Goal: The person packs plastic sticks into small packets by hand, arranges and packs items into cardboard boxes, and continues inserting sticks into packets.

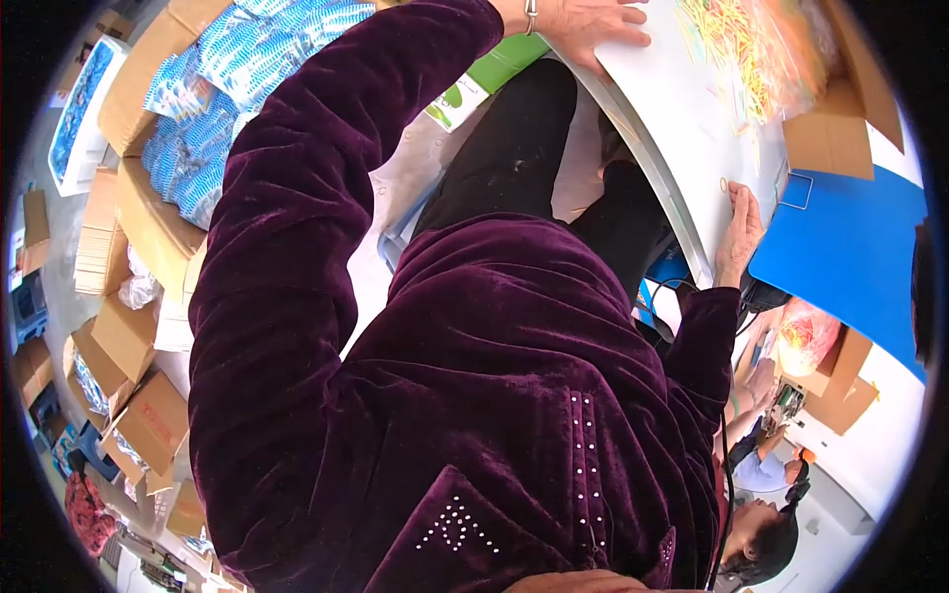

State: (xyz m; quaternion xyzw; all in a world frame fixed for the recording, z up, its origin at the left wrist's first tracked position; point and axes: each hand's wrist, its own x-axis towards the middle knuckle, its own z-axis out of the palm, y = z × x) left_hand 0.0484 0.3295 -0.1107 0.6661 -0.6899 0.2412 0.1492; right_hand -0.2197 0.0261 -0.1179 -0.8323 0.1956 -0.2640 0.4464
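We had: left hand point(596, 27), spread, empty; right hand point(741, 235), hold unclear, its nudge possibly dropping small ring point(724, 184).

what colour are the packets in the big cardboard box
Blue and white, finely patterned; the packets show best in the head view.

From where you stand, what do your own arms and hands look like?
My left sleeve and right sleeve are long, dark purple, velvety and creased. My left hand is gloveless, with a silvery bracelet at the wrist; my right hand is gloveless too.
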